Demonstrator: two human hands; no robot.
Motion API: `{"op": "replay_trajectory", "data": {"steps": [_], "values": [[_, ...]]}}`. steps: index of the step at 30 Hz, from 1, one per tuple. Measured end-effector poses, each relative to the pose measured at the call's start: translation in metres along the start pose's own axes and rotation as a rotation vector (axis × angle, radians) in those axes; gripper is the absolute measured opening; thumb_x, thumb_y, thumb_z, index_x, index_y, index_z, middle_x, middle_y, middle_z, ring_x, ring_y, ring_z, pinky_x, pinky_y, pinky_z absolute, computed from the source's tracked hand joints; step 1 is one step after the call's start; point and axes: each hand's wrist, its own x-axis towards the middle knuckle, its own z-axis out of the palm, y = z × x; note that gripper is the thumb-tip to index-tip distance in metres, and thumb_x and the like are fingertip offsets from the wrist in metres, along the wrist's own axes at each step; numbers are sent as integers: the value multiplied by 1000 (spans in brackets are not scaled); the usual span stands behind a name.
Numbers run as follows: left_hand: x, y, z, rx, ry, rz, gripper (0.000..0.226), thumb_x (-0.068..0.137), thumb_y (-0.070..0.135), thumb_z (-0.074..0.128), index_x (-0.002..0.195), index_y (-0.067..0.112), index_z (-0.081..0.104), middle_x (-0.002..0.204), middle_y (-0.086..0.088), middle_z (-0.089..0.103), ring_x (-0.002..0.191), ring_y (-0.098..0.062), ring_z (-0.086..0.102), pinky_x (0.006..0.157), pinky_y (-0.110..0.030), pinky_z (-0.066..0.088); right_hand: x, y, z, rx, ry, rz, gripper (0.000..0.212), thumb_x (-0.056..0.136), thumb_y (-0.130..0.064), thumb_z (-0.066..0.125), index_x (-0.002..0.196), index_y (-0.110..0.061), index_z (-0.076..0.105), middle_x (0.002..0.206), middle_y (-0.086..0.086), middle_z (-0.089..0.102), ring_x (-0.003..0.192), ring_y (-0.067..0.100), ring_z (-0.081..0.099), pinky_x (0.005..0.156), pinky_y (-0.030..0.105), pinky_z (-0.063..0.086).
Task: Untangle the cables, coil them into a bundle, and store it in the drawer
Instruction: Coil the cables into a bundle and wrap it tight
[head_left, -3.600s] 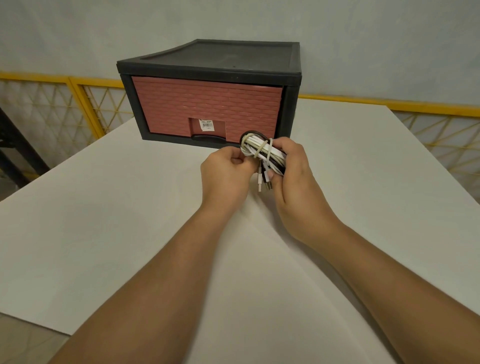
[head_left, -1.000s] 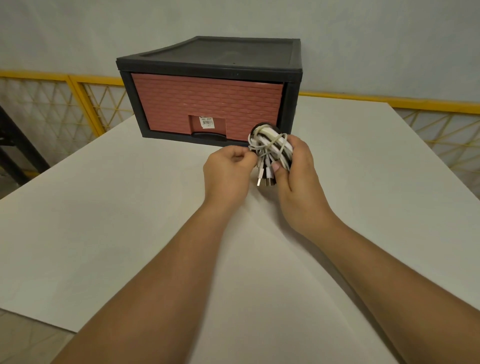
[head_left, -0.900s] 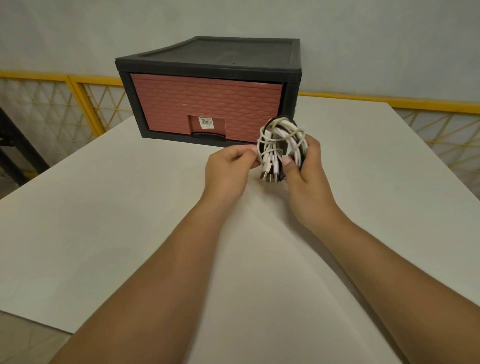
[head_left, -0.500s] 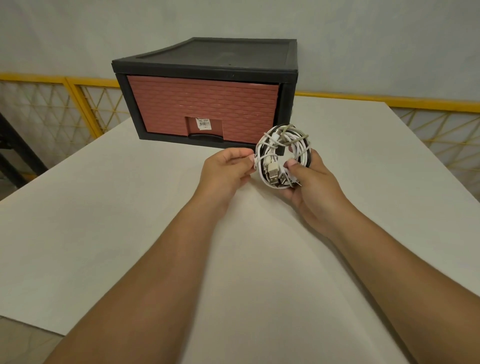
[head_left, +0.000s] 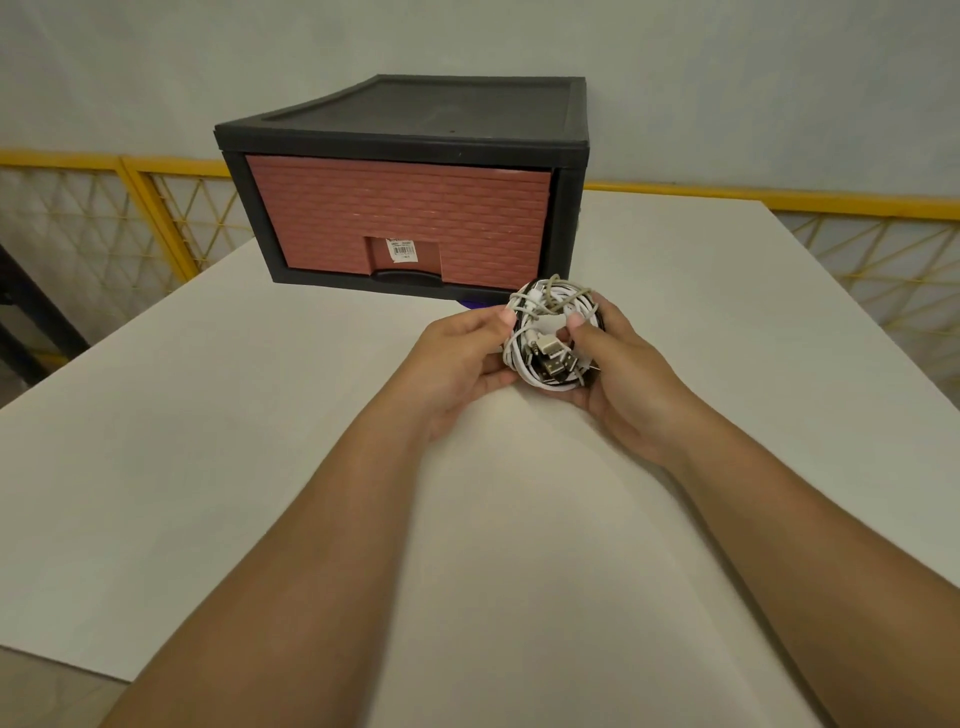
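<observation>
Before the drawer (head_left: 400, 223), left hand (head_left: 457, 358) and right hand (head_left: 618, 374) tight around cable bundle (head_left: 545, 338), far fingers hidden.

A white table (head_left: 208, 467) is filling the foreground. Behind the table, a yellow mesh fence (head_left: 156, 208) is running from left to right, with a pale wall (head_left: 156, 62) rising beyond. A dark frame (head_left: 31, 322) is standing left of the table.

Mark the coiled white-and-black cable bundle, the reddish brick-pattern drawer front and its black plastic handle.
Coiled white-and-black cable bundle (head_left: 551, 359): head view, on its metal plugs.
Reddish brick-pattern drawer front (head_left: 400, 208): head view, panel's middle.
Black plastic handle (head_left: 408, 276): head view, middle of the bar.
</observation>
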Motion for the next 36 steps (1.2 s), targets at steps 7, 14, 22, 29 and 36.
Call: {"op": "replay_trajectory", "data": {"steps": [7,14,22,29,36], "values": [[1,-1,0,46,-3,20,25,101,23,53,119,10,66,105,-4,75,97,-17,71,92,-32,55,-1,-4,-11,-152,-141,-50,52,89,-14,63,136,-24,44,127,1,62,115,19,62,92,36,54],[3,-3,-2,37,-6,41,27,101,21,52,123,10,65,108,-6,75,101,-19,71,89,-31,57,1,-2,-11,-208,-152,-61,53,89,-4,63,134,-27,45,122,0,64,115,20,62,97,43,51],[4,-4,-5,5,19,38,26,102,18,51,122,10,64,105,-6,75,99,-19,71,90,-33,57,1,0,-8,-279,-61,-104,51,90,-13,62,128,-40,42,121,-16,61,117,3,57,104,31,45],[5,-4,-1,28,118,20,26,100,14,53,124,9,63,104,-8,74,97,-18,71,81,-31,59,-2,-1,-2,-539,44,-253,48,87,-13,66,108,-49,43,102,-48,52,104,-21,49,85,4,37],[6,14,-4,214,159,-165,29,100,20,56,122,5,65,108,-16,72,91,-23,72,74,-33,60,0,-3,-1,-611,53,-40,47,81,-38,70,123,-34,51,118,-6,55,114,-5,45,94,14,42]]}}
